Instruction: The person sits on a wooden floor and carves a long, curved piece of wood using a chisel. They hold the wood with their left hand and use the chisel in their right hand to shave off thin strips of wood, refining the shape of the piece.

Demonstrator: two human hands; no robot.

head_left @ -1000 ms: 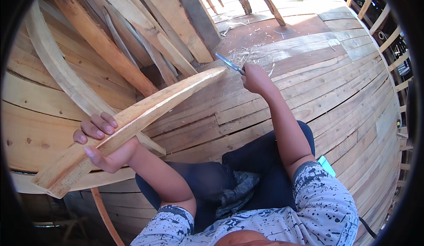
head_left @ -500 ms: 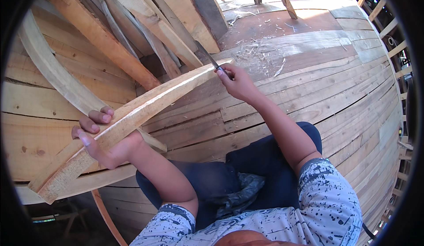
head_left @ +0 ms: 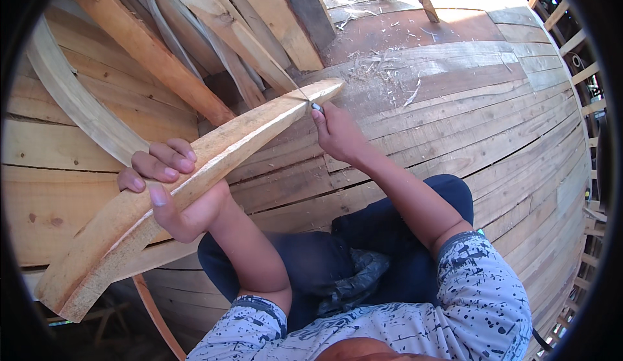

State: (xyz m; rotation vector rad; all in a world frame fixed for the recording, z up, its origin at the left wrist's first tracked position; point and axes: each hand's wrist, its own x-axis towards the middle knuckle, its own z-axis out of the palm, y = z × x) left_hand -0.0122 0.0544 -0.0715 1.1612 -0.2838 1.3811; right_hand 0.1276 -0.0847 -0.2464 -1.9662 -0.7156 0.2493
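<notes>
A long, curved piece of pale timber (head_left: 214,148) slants from the lower left up to the middle, with a white line running along its ridge. My left hand (head_left: 172,189) is closed around its middle, fingers over the far side and thumb on the near side. Near the timber's far right end, my right hand (head_left: 339,131) grips a knife (head_left: 316,106) by its handle. The thin blade shows almost edge-on and meets the timber's ridge; how deep it sits cannot be seen.
Several rough planks and beams (head_left: 149,49) lean at the upper left. A curved rib (head_left: 84,95) stands beside them. The curved plank floor (head_left: 422,121) carries scattered wood shavings (head_left: 373,69). My bent legs (head_left: 279,264) are below, with a dark opening (head_left: 123,322) at lower left.
The timber has rolled, showing more of its broad upper face. My left hand has shifted up and to the right. My right hand has lowered slightly, bringing the knife against the ridge.
</notes>
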